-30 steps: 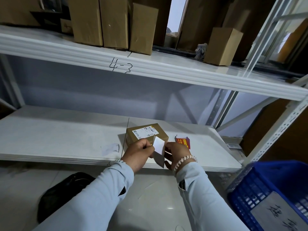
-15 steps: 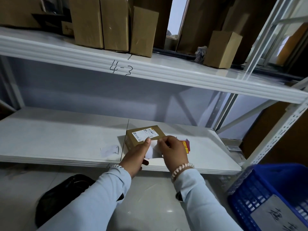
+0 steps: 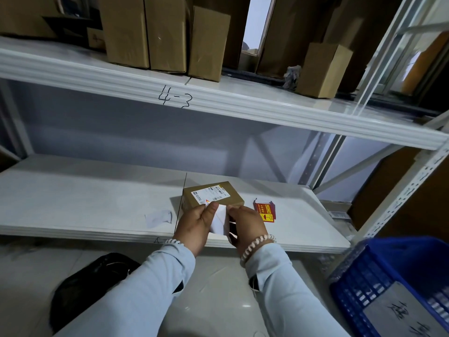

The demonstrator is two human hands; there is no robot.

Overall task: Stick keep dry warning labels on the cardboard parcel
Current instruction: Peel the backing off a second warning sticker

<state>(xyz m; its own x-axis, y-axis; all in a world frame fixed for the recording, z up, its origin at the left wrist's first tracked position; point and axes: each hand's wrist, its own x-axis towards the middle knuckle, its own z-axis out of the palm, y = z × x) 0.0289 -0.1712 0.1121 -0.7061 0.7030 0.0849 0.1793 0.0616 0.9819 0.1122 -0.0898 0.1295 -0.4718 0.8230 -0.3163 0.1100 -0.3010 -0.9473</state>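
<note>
A small brown cardboard parcel (image 3: 213,197) with a white shipping label on top lies on the white lower shelf (image 3: 85,203). Just in front of it, my left hand (image 3: 196,227) and my right hand (image 3: 247,227) together pinch a white label sheet (image 3: 220,220). A red and yellow corner of the sticker shows by my left thumb, peeled off the white backing. A stack of red keep dry labels (image 3: 266,212) lies on the shelf to the right of the parcel.
A scrap of white backing paper (image 3: 158,217) lies on the shelf to the left. Brown cartons (image 3: 145,32) stand on the upper shelf marked 4-3. A blue plastic crate (image 3: 393,285) sits at the lower right, a black bag (image 3: 90,285) on the floor.
Both hands moved forward to the parcel's front edge, then back a little. The sticker's red corner now shows at my left thumb, separating from the white backing.
</note>
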